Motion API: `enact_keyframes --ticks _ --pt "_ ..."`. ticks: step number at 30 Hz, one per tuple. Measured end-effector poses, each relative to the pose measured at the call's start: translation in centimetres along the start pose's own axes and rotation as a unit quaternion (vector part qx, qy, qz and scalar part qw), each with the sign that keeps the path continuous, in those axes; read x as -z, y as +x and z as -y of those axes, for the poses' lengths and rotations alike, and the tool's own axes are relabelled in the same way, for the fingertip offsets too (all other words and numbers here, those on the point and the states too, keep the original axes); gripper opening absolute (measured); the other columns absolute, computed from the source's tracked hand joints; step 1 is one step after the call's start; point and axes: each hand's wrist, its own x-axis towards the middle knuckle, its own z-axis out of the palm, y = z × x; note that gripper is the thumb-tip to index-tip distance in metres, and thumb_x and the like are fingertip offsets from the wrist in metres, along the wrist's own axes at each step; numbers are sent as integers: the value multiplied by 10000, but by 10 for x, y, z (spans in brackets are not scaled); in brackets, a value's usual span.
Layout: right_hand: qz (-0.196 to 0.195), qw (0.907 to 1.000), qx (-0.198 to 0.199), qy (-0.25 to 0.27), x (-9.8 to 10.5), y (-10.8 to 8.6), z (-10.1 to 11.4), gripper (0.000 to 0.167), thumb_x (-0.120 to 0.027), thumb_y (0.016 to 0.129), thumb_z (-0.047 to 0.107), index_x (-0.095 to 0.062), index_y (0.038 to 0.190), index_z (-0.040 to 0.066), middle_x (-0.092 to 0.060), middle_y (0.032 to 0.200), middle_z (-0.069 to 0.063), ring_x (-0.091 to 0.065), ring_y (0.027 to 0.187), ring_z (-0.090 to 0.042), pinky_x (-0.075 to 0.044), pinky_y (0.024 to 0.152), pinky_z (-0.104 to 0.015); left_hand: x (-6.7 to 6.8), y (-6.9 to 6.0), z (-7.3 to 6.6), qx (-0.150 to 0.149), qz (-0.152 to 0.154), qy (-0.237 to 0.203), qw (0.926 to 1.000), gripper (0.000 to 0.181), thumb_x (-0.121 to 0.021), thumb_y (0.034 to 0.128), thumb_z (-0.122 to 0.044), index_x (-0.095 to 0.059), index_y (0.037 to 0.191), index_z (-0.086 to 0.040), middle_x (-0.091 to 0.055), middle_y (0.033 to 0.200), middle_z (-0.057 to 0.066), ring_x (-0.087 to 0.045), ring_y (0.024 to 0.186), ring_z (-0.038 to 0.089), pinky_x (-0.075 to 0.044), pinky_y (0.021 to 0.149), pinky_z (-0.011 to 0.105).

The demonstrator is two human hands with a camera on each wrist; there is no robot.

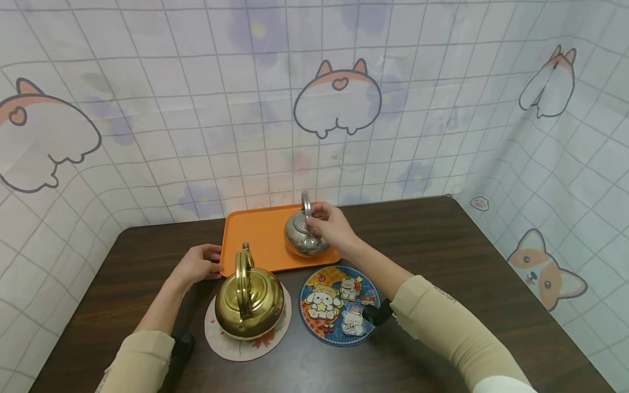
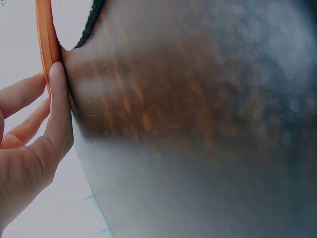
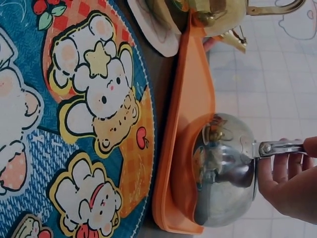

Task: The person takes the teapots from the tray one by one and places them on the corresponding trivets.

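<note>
On the right half of an orange tray [image 1: 260, 240] sits a silver metal kettle [image 1: 301, 243], its arched handle upright. My right hand [image 1: 334, 226] pinches that handle, thumb on the near side; in the right wrist view several fingers [image 3: 285, 168] show behind the handle. My left hand [image 1: 196, 265] is at the tray's left edge, fingertips touching its outer side; the left wrist view shows fairly straight fingers [image 2: 59, 94] against the orange rim [image 2: 46, 39]. Nearer me stands a gold kettle [image 1: 250, 308] on a round pale mat [image 1: 233, 352], untouched by either hand.
Right of the gold kettle lies a round blue placemat [image 1: 339, 338] with cartoon animals, beneath my right forearm. The dark wooden table [image 1: 442, 245] meets a tiled-print wall covering [image 1: 417, 109] behind the tray. The gold kettle stands close to the tray's front edge.
</note>
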Motion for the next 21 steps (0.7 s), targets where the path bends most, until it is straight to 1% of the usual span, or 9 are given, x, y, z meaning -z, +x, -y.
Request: enact_keyframes --ticks 3,7,12,16,21 --pt "4 9997 -94 223 1 0 -1 212 -600 1043 70 -569 1224 -34 -650 1127 -149 -653 1038 -265 -575 875 -421 0 0 -1 -13 -2 -33 10000 591 -621 948 136 -335 1461 198 -477 1271 377 -699 870 260 -635 767 374" --pt "59 9998 -63 191 2 0 -1 249 -628 1030 79 -588 1246 -39 -648 1120 -136 -639 1049 -262 -572 899 -451 0 0 0 -14 -1 -47 10000 594 -619 948 139 -330 1464 199 -478 1272 379 -699 869 258 -635 767 375" --pt "87 9997 -33 243 3 -2 0 247 -648 1017 62 -616 1248 -21 -636 1152 -130 -627 1053 -242 -578 920 -454 0 1 1 -6 -9 -43 10000 595 -619 948 138 -332 1467 196 -480 1277 377 -699 874 255 -635 769 365" --pt "128 9990 -92 428 4 -2 -1 256 -644 1019 52 -601 1262 -13 -634 1205 -149 -641 1072 -252 -566 957 -465 0 1 0 -15 -7 -58 10000 594 -613 949 145 -327 1466 201 -477 1275 383 -697 876 261 -635 770 367" --pt "146 9981 -183 566 6 -1 -3 277 -635 1025 52 -581 1288 -16 -630 1220 -151 -644 1082 -248 -551 989 -463 1 0 -1 16 1 -87 10000 597 -609 951 146 -320 1471 199 -470 1286 385 -695 880 265 -634 774 374"
